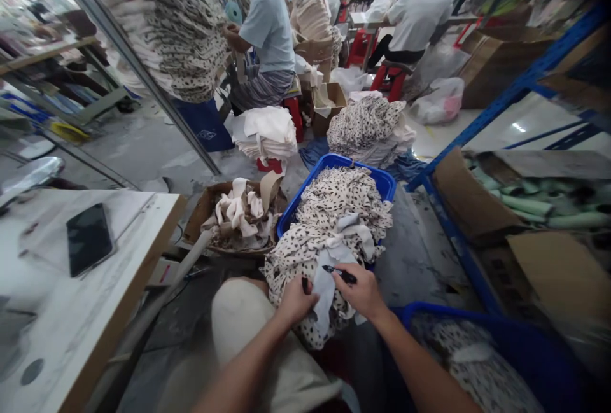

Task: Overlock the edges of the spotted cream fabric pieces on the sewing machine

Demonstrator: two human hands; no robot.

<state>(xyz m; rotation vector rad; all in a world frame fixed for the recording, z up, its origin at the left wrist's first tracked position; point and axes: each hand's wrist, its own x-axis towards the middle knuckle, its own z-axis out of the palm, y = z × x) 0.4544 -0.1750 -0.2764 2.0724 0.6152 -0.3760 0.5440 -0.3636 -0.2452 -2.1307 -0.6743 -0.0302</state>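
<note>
My right hand (358,289) is closed around a short black pen-like tool (344,275), its dark tip pointing left over a pale grey cloth piece (325,276). My left hand (296,301) is closed at the left edge of that pale piece, pinching it. A small black thing (305,284) shows at its fingers, too small to name. Beneath both hands lies a heap of cream fabric with black spots (291,254), spilling over the near end of a blue basket (389,185) and toward my lap.
A cardboard box of cloth scraps (205,209) stands left of the basket. A white table (119,286) bears a phone (88,239). Blue shelving (449,235) and another blue bin (520,330) are at right. Two people (270,25) sit beyond, among fabric stacks (367,123).
</note>
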